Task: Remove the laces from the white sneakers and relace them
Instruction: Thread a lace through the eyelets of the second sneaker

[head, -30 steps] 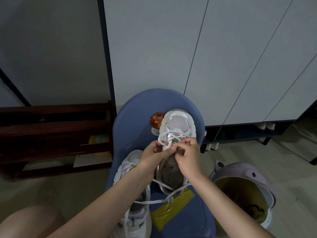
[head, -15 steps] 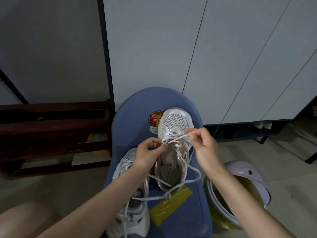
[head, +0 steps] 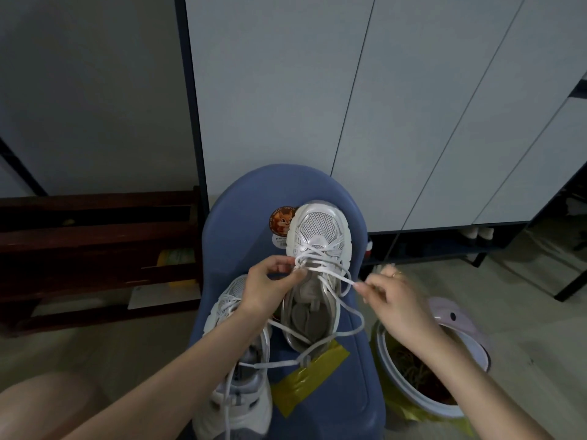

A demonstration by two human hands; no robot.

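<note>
She's partway through one of the two white sneakers, the far sneaker (head: 319, 265), which sits toe-away on the blue chair seat (head: 241, 223) with only the eyelets nearest the toe crossed by lace; whether she's pulling lace out or feeding it back in I honestly can't tell from here, though the slack looping over the open tongue looks to me like a row being drawn through. Her left hand (head: 270, 285) is curled against the inner side of the shoe, thumb and fingertips pinching the lace (head: 344, 308) right at an eyelet to steady it, while her right hand (head: 392, 295) is out to the side of the shoe, pinching the lace end between thumb and forefinger and holding it taut. The next move, I'd guess, needs that end carried across to the next eyelet with the left hand keeping the row from slipping. The near sneaker (head: 236, 369) lies beside her left forearm, toward the seat's front edge, its own laces trailing loose, one strand running across to the first shoe's heel, so a sharp tug could drag it. Room is tight on the seat: a strip of yellow tape (head: 305, 382) lies just behind the heel, and a pale lidded bin (head: 457, 319) stands on the floor under her right wrist. Out to the right, above the bin, there's free air for pulling the lace
</note>
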